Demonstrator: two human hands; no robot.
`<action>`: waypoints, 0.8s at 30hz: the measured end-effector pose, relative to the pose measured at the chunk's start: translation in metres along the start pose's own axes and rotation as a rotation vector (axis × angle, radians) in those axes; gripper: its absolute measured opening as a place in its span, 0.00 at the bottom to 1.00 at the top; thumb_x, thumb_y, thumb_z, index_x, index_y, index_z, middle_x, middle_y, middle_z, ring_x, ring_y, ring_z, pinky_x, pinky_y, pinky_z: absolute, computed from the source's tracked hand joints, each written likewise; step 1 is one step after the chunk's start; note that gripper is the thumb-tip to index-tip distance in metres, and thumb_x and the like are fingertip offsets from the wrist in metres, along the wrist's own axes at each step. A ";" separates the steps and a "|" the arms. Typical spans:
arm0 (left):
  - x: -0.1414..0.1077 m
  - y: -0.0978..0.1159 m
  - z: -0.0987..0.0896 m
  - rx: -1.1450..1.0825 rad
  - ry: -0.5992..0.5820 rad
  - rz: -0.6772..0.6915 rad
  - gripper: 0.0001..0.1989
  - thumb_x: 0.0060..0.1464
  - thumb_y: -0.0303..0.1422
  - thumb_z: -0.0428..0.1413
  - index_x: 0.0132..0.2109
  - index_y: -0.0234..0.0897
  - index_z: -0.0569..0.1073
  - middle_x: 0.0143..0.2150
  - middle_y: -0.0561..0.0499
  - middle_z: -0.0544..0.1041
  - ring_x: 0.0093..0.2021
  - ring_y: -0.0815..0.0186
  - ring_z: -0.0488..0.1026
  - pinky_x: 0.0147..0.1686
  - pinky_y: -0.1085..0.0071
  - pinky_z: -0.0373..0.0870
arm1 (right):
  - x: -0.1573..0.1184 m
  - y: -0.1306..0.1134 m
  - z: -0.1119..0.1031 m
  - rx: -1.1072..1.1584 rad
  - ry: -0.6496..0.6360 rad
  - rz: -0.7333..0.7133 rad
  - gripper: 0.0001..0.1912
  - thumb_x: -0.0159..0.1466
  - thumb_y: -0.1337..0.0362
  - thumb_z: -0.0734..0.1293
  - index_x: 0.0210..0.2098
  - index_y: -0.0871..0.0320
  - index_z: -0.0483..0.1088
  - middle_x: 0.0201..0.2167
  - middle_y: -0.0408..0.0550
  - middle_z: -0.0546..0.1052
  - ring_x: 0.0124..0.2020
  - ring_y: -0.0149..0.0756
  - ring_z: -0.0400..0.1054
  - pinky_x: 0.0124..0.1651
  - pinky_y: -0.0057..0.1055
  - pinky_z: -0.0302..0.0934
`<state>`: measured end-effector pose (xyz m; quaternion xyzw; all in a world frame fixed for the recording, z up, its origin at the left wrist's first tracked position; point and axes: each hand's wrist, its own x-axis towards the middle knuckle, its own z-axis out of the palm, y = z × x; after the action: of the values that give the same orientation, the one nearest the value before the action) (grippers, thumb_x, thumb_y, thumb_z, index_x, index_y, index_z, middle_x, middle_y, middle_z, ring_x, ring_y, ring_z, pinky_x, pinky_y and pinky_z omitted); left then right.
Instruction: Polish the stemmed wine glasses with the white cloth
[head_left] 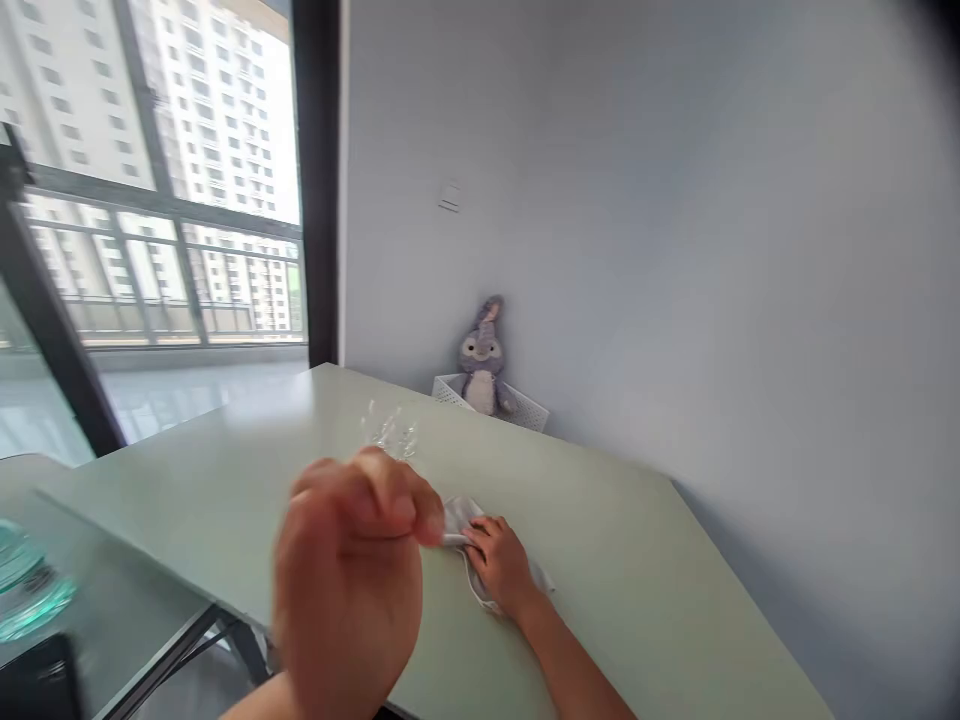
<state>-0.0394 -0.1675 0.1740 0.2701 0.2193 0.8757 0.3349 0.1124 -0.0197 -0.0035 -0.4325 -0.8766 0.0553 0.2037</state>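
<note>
My left hand (352,570) is raised close to the camera and blurred. Its fingers are curled in, and whatever they may hold is hidden. Lower and farther away, my right hand (501,562) presses on a pale grey cloth (461,512) with white edging, its fingers bent over the fabric. The cloth lies crumpled on the pale table (615,600), showing on both sides of the hand. Just beyond my left hand stands a clear, sparkling object (391,432), partly covered by the knuckles; its kind is unclear.
A grey plush rabbit (482,365) sits in a white perforated basket (527,408) against the wall. At lower left, a greenish glass vessel (34,585) and a black object (41,680) rest on a lower glass surface. A dark-framed window (319,200) is at the left.
</note>
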 end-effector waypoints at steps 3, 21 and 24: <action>0.026 -0.039 -0.026 -0.119 0.262 -0.404 0.07 0.53 0.31 0.51 0.29 0.35 0.63 0.26 0.54 0.65 0.22 0.75 0.64 0.21 0.78 0.66 | -0.001 0.005 0.010 0.076 0.050 -0.012 0.14 0.59 0.67 0.61 0.43 0.52 0.73 0.44 0.48 0.72 0.44 0.40 0.63 0.48 0.33 0.57; 0.148 -0.155 -0.128 -0.254 0.614 -0.800 0.21 0.58 0.47 0.34 0.51 0.40 0.57 0.45 0.38 0.67 0.43 0.57 0.72 0.27 0.64 0.73 | 0.006 0.051 -0.007 1.821 0.495 0.626 0.13 0.54 0.53 0.67 0.33 0.54 0.72 0.27 0.39 0.74 0.31 0.33 0.68 0.36 0.30 0.63; 0.154 -0.154 -0.128 -0.208 0.642 -0.798 0.19 0.59 0.45 0.36 0.46 0.38 0.61 0.41 0.42 0.69 0.39 0.62 0.72 0.26 0.68 0.73 | 0.006 0.055 -0.013 1.967 0.545 0.558 0.09 0.53 0.56 0.68 0.32 0.52 0.73 0.28 0.38 0.75 0.32 0.32 0.69 0.39 0.30 0.63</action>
<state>-0.1435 0.0194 0.0402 -0.1514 0.3086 0.7360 0.5833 0.1542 0.0182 -0.0048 -0.2611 -0.2403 0.6869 0.6342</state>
